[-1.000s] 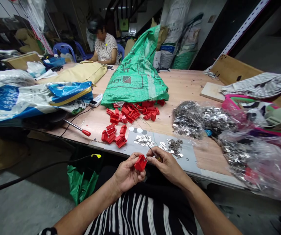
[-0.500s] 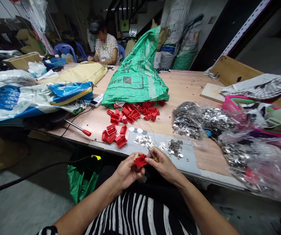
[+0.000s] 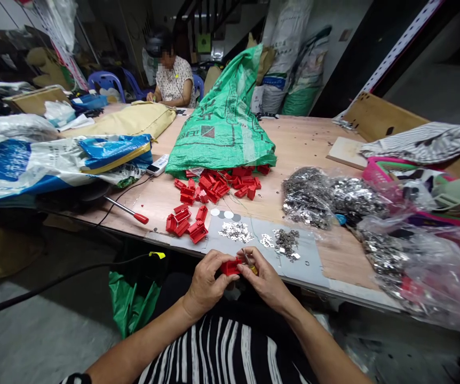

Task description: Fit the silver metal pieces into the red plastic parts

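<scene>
Between thumb and fingers, my left hand (image 3: 207, 280) grips a small red plastic housing (image 3: 230, 265) over my lap, just off the table's front edge. My right hand (image 3: 264, 276) is closed on a small screwdriver (image 3: 251, 263) with a yellow handle and a thin metal shaft pointing up and left. The right fingertips are at the housing's right end; whether a small part sits between them is hidden. Past my hands, a grey mat (image 3: 304, 255) carries a pile of shiny flat metal pieces (image 3: 236, 231) and a darker pile of small metal parts (image 3: 287, 241).
More red housings (image 3: 198, 231) lie left of the mat and spill from a green woven sack (image 3: 222, 128). A red-handled metal rod (image 3: 141, 217) lies at the left edge. Clear bags of metal parts (image 3: 310, 194) stand right. Another person (image 3: 176, 80) sits across the table.
My left fingers have turned over the red housing and now cover more of its left side. The screwdriver in my right hand has shifted slightly, with its shaft more upright.
</scene>
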`<act>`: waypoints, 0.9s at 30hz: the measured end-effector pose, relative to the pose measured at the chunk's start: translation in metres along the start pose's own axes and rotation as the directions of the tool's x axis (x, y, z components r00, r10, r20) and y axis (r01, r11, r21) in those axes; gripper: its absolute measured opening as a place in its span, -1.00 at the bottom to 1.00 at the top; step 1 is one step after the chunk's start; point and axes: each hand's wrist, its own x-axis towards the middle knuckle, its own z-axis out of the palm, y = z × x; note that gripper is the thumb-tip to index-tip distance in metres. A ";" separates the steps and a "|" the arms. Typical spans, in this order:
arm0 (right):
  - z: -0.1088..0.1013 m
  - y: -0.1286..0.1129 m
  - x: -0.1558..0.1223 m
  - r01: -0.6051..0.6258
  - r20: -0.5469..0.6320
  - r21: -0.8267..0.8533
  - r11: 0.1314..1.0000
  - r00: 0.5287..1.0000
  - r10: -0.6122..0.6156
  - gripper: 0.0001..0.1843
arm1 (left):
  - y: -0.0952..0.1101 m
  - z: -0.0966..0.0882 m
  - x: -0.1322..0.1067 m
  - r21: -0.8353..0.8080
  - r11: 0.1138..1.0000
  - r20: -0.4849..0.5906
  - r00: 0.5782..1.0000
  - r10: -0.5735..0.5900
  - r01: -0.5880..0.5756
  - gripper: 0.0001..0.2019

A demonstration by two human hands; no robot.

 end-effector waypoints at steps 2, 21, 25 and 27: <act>0.001 0.001 -0.003 -0.035 0.011 0.060 0.998 0.999 0.034 -0.68 | 0.000 0.000 -0.002 -0.020 1.000 0.019 1.000 -0.015 0.015 -0.72; -0.027 -0.009 0.051 0.029 -0.106 -0.665 0.747 0.985 -0.133 -0.89 | -0.024 -0.013 0.002 -0.231 0.957 -0.165 0.963 -0.214 0.173 -0.70; -0.021 -0.005 0.065 0.042 -0.071 -0.786 0.617 0.985 -0.158 -0.91 | -0.023 -0.014 0.003 -0.219 0.959 -0.171 0.961 -0.217 0.178 -0.68; -0.019 -0.003 0.070 0.029 -0.075 -0.798 0.602 0.986 -0.147 -0.94 | -0.023 -0.013 0.003 -0.214 0.961 -0.166 0.963 -0.211 0.174 -0.67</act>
